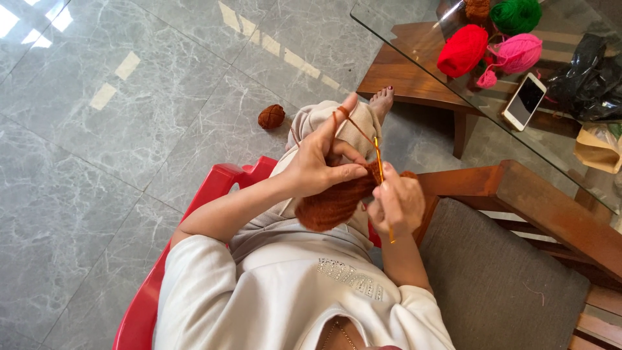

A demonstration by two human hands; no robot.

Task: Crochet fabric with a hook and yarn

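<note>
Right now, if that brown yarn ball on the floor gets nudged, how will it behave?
The brown yarn ball looks round and sits on glossy tile, so it would probably roll. It seems light and soft. A strand may tether it.

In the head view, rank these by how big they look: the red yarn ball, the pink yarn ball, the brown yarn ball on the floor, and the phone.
1. Red yarn ball and pink yarn ball: too alike to separate.
2. Phone.
3. Brown yarn ball, smallest; it lies farther away on the floor, so its true size is unsure.

Smartphone (525, 100), white-edged rectangle with dark screen, flat on glass worktop (402, 39), up-right of hands. Crumpled black plastic bag (586, 81) just right of it; tan paper bag (599, 146) below that.
</note>
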